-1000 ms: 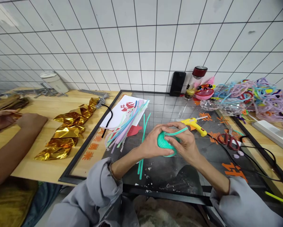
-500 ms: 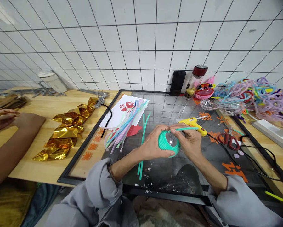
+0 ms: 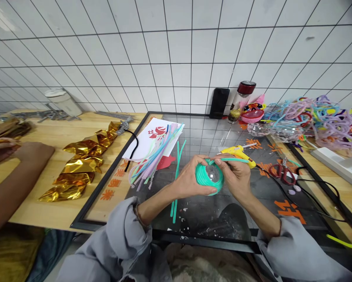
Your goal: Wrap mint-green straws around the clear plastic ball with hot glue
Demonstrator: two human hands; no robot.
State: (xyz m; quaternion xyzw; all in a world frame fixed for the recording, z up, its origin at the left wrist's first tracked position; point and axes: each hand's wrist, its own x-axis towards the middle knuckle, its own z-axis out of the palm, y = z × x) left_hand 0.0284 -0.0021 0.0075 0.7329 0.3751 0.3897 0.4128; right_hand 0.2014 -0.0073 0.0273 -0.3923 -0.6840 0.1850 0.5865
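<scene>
A clear plastic ball (image 3: 213,172) wound with turquoise pipe cleaner sits in my left hand (image 3: 191,178), whose thumb and fingers wrap round its left side. Part of the clear surface still shows in the middle of the coils. At the ball's upper right, my right hand (image 3: 237,176) pinches a turquoise pipe cleaner (image 3: 236,159); its loose end sticks out to the right past the fingers. Two more turquoise pipe cleaners (image 3: 176,196) lie on the dark glass to the left, partly behind my left forearm.
Beyond my right hand lie a yellow glue gun (image 3: 237,152) and red-handled scissors (image 3: 283,173). Mixed pipe cleaners (image 3: 156,156) rest on white paper (image 3: 140,137). Gold foil (image 3: 78,164) lies left, near another person's arm (image 3: 20,180). A phone (image 3: 219,102) and bottle (image 3: 242,100) stand by the wall.
The right fingers have shifted slightly along the ball's top, pressing the pipe cleaner closer to it. The ball has tilted a little in my left hand. The view has moved slightly.
</scene>
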